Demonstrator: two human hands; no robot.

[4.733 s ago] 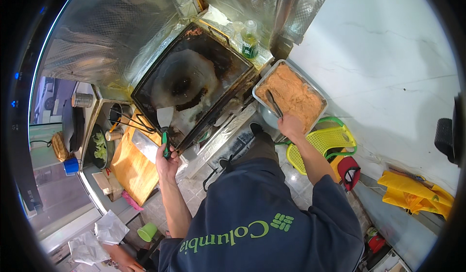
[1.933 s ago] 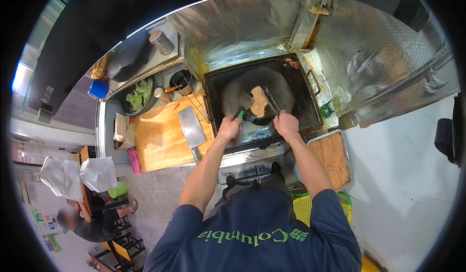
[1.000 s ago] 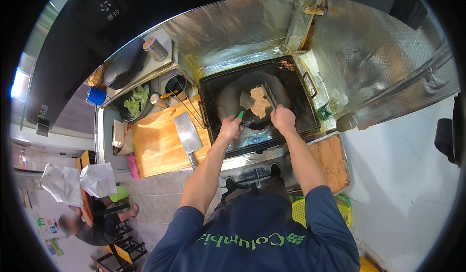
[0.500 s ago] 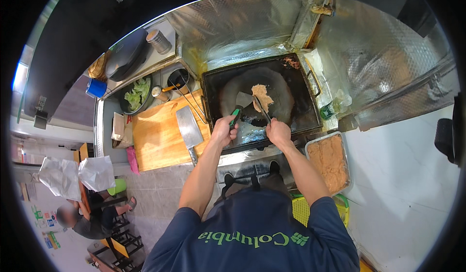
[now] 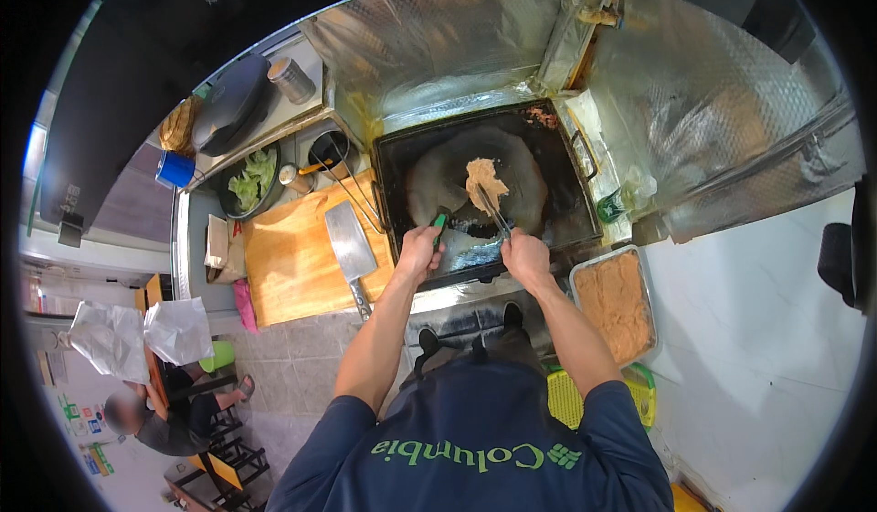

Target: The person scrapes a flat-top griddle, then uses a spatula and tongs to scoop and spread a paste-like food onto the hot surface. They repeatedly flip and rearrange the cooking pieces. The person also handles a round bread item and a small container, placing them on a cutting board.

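Note:
A lump of pinkish-tan meat paste (image 5: 484,179) lies on the dark square griddle (image 5: 571,212), near its middle. My right hand (image 5: 526,257) is closed round dark metal tongs (image 5: 494,214), whose tips reach into the lower part of the paste. My left hand (image 5: 421,254) grips the green handle of a scraper (image 5: 440,222) at the near side of the griddle. The scraper's blade is hard to make out against the dark, greasy surface. A paler ring of residue surrounds the paste, and small reddish scraps (image 5: 541,117) sit in the far right corner.
Left of the griddle, a cleaver (image 5: 351,242) lies on a wooden board (image 5: 283,270). Beyond it stand a bowl of lettuce (image 5: 252,186) and a dark pot (image 5: 331,149). A tray of meat paste (image 5: 617,304) and a green bottle (image 5: 614,206) are right. A person (image 5: 174,425) sits lower left.
The scraper blade has drawn back from the paste toward me and turned. The tongs have shifted slightly left, their tips now in the paste, which looks narrower and more heaped.

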